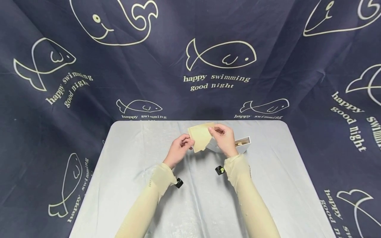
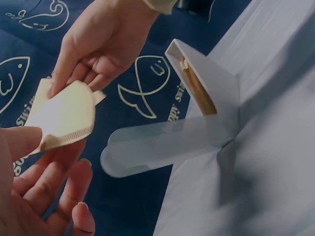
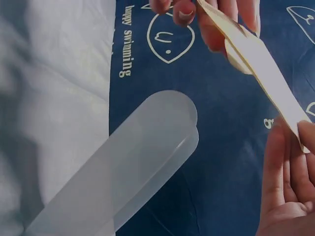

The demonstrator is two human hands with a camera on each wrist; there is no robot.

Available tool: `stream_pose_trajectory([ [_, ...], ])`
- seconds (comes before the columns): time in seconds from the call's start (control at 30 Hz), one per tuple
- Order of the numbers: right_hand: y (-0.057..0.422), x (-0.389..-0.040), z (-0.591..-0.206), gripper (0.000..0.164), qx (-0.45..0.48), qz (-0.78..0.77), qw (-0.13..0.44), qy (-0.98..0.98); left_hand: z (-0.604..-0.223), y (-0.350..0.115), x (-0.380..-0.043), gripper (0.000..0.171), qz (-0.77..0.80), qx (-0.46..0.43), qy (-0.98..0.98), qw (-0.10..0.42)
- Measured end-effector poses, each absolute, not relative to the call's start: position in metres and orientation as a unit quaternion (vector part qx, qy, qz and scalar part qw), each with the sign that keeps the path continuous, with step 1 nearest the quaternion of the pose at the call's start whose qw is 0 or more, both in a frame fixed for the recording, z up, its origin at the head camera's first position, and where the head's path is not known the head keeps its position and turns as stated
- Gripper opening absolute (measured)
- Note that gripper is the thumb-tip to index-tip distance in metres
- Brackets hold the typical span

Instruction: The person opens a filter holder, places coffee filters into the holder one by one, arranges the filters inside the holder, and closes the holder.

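A cream paper coffee filter (image 1: 200, 136) with a crimped edge is held up over the far part of the table between both hands. My left hand (image 1: 180, 145) pinches its left side, thumb on the upper face and fingers beneath. At the upper right corner, my right hand (image 1: 224, 137) pinches it between thumb and fingers. In the left wrist view, the filter (image 2: 66, 114) shows its broad face, with a small tab sticking out at one side. Seen from the right wrist, the filter (image 3: 268, 69) is nearly edge-on, with a flap bulging from it.
Behind my right hand stands an open white box (image 2: 216, 73) with brownish paper inside. A translucent rounded plastic piece (image 3: 147, 152) juts out beside it. The table (image 1: 134, 198) has a pale cloth, and a dark blue fish-print curtain (image 1: 220, 99) hangs around it.
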State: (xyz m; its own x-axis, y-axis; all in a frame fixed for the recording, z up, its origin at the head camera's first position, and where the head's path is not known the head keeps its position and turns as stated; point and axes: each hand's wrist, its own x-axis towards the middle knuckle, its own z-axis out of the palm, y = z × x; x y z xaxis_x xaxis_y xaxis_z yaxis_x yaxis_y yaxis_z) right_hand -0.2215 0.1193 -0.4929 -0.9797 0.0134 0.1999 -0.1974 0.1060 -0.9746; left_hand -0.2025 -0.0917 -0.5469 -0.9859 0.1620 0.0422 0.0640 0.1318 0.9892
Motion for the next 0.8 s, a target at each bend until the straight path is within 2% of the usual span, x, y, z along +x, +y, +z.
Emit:
stream_pose_trajectory([
  [0.33,0.125,-0.239,-0.524,0.022,0.073,0.7,0.077,-0.706,-0.546,-0.089,-0.203,0.015,0.612,0.091,0.786,-0.004],
  [0.5,0.131,-0.247,-0.515,0.026,0.119,0.687,0.068,-0.714,-0.541,-0.094,-0.206,0.016,0.565,0.114,0.817,-0.013],
  [0.7,0.135,-0.247,-0.505,0.019,0.148,0.593,0.011,-0.792,-0.54,-0.094,-0.206,0.013,0.535,0.131,0.834,0.011],
  [0.8,0.132,-0.241,-0.493,0.017,0.152,0.566,0.0,-0.81,-0.539,-0.093,-0.205,0.011,0.544,0.124,0.829,0.012],
])
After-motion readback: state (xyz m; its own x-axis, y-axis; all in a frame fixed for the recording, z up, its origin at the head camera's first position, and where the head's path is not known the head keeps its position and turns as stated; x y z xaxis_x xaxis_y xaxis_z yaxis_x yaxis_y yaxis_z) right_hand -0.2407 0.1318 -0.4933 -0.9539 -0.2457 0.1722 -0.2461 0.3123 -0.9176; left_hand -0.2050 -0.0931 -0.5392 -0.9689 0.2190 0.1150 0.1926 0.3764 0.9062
